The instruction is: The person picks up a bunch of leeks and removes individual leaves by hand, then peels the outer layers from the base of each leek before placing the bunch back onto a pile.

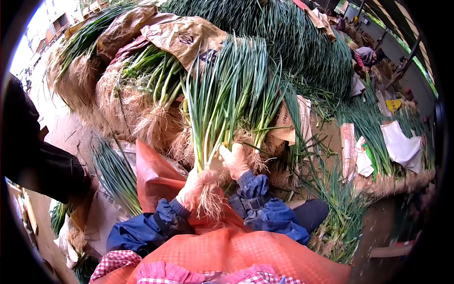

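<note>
My left hand [198,187] is wrapped round the lower stems of a few green onions [201,113], just above their pale stringy roots [210,202]. The stalks stand upright in front of me, their long leaves overlapping the bundles behind. Close by on the right, my right hand [235,162] has its fingers curled in at the base of a stalk; its fingertips are partly hidden. Under both hands, an orange apron [236,253] covers my lap.
Rooty onion bundles [156,85] lie ahead under brown sacks [184,38], before a large green heap [293,52]. Loose onions [113,175] lie at left, near a person's dark-clothed leg [52,165]. Trimmings [338,213] and covered bundles [392,180] lie right.
</note>
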The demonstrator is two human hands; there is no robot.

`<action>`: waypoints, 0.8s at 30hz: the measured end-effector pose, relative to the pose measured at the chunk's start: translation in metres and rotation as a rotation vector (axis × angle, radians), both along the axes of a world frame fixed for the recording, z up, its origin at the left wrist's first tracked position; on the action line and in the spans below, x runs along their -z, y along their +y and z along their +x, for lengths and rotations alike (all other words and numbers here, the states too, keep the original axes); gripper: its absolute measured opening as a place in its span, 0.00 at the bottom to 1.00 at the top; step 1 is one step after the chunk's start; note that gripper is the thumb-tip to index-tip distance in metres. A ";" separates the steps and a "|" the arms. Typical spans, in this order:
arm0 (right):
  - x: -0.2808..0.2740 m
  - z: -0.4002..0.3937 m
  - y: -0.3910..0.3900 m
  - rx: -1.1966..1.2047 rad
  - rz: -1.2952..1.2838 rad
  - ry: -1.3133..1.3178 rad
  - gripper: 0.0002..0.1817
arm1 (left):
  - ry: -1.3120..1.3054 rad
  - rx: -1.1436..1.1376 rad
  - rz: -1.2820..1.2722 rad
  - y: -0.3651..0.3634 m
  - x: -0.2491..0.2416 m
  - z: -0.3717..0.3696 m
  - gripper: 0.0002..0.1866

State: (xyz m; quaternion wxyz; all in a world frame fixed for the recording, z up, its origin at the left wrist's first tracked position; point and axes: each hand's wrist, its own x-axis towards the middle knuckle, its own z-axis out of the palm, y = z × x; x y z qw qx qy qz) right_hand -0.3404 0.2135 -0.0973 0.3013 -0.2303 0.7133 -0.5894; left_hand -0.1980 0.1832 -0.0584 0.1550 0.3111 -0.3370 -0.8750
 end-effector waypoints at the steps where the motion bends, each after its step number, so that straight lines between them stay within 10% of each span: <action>1: -0.006 0.004 0.019 -0.050 -0.031 -0.056 0.10 | 0.026 0.009 0.081 -0.004 -0.001 0.000 0.04; 5: -0.055 0.014 0.095 0.089 -0.372 -0.396 0.10 | 0.067 0.092 0.246 -0.016 0.019 -0.005 0.05; 8: -0.080 -0.020 0.176 0.376 -0.427 -0.128 0.10 | 0.064 0.175 0.205 -0.019 0.034 -0.016 0.10; 11: -0.104 -0.084 0.311 0.362 -0.094 -0.061 0.13 | 0.242 0.180 0.494 -0.021 0.029 -0.016 0.17; 14: -0.057 -0.145 0.430 0.645 0.444 0.666 0.18 | 0.520 0.303 0.588 -0.024 -0.001 -0.013 0.10; 16: -0.052 -0.145 0.427 0.737 0.806 0.966 0.15 | 0.538 0.303 0.617 -0.022 -0.016 -0.026 0.09; 20: -0.050 -0.108 0.185 0.191 -0.052 -0.183 0.12 | 0.122 0.366 -0.011 -0.012 -0.006 -0.060 0.08; 24: 0.014 -0.128 0.044 0.158 -0.054 -0.078 0.06 | -0.079 0.237 -0.138 -0.005 -0.002 -0.072 0.09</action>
